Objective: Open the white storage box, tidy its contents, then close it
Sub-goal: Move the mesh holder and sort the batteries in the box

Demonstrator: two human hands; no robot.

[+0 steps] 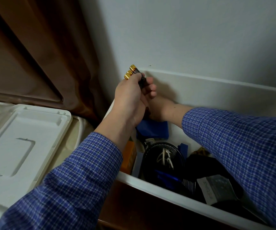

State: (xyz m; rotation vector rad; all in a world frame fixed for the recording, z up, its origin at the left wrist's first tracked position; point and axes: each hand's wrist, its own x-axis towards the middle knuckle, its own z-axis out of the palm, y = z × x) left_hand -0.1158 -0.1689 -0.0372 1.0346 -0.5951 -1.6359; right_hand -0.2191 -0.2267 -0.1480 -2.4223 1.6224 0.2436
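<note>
A brown curtain [39, 52] hangs in folds, filling the upper left. Just right of the curtain rises a plain pale wall [200, 34]. Below the curtain lies cream cloth [75, 130], and further below, dark brown wood [134, 208].

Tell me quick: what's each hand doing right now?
Left hand: closed around the batteries, gold ends sticking out on top.
Right hand: fingers curled against the same batteries; whether it grips them cannot be told.

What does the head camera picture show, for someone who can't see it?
Two hands, the left hand and right hand, hold batteries above an open white box full of clutter. Its lid lies to the left.
</note>
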